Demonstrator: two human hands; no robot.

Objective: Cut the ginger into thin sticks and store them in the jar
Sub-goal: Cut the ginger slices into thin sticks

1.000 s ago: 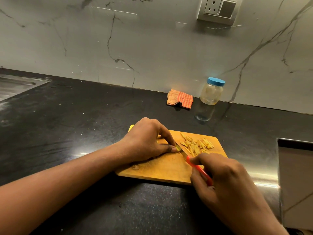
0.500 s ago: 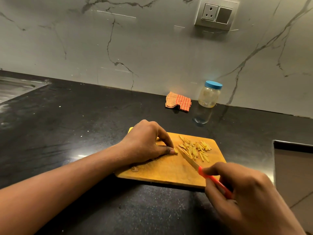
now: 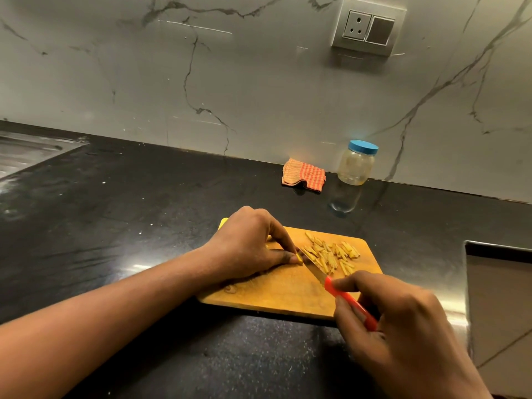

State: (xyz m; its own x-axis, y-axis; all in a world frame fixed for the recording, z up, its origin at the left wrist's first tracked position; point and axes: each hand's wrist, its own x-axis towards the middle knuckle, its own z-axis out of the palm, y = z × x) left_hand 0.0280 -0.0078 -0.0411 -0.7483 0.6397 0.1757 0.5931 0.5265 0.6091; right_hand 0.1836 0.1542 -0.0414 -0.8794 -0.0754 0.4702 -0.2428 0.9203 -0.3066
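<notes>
Pinning a small yellow ginger piece (image 3: 299,258) down near the middle of the cutting board (image 3: 288,298), your left hand (image 3: 250,249) lay over the board's left half. Its fingers (image 3: 283,236) were curled, with the thumb and forefinger tips pinching that piece. Your right hand (image 3: 403,326) sat at the board's near right corner, fingers wrapped round the red handle of the knife (image 3: 349,302). The blade ran up and left across the board, its tip just beside the ginger piece; whether the edge was into it, I could not tell. The cut ginger sticks (image 3: 331,254) lay in a loose heap on the board's far right part, just right of the blade. The jar (image 3: 357,165) stood upright with its blue lid on, well beyond the board's far right corner, against the wall. A checked orange cloth (image 3: 303,175) lay beyond the middle of the board's far edge. The board rested flat on the dark worktop (image 3: 144,226), and a steel sink (image 3: 26,151) showed far to its left.
</notes>
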